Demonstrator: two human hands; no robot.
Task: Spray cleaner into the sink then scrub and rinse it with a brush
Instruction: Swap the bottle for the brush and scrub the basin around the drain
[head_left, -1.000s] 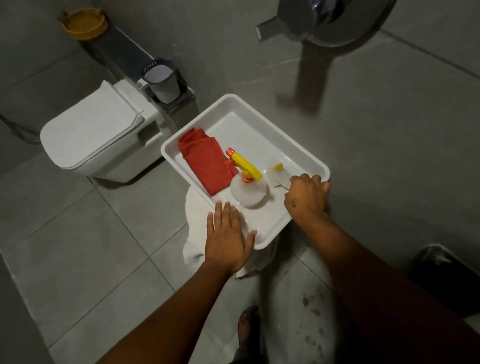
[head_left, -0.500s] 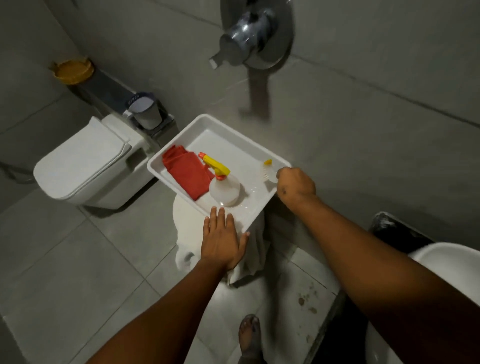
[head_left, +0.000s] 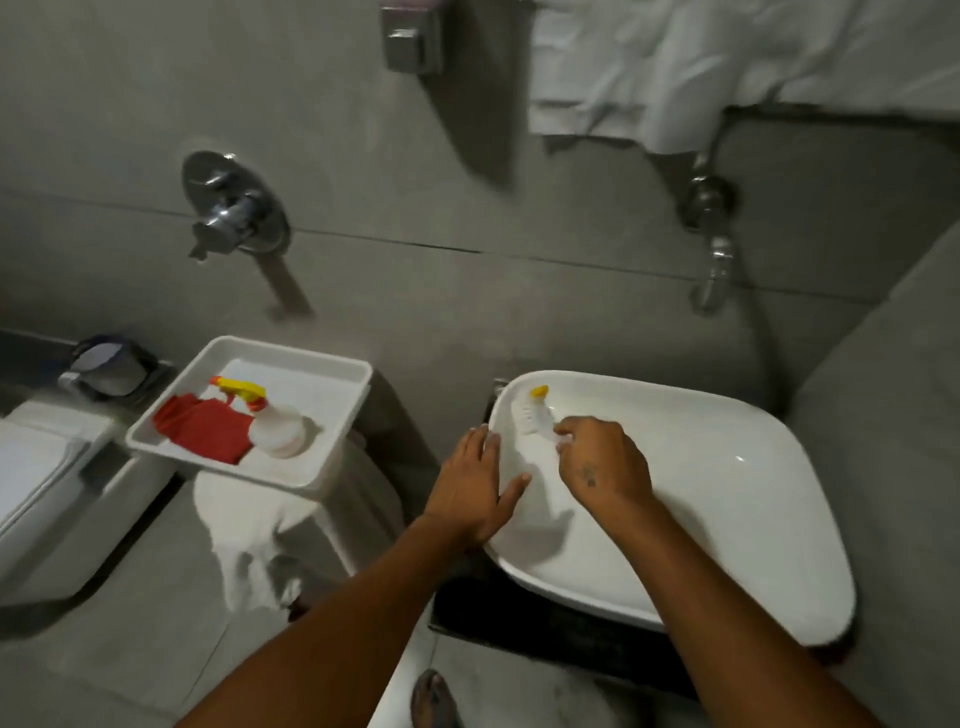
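Grey tiles cover the bathroom wall (head_left: 467, 291) and floor. On the right sits a white sink (head_left: 727, 499). The right hand (head_left: 605, 470) is inside the sink, its fingers pinched around the handle of a white brush (head_left: 535, 418). The brush head with its yellow tip pokes out past the fingers, up by the sink's far left corner. The left hand (head_left: 475, 483) lies flat on the sink's left rim, fingers spread, holding nothing, just beside the brush hand. Well off to the left of both hands is a white tray (head_left: 332, 447). In it stand a spray bottle (head_left: 272, 426) and a red cloth (head_left: 202, 431), touching.
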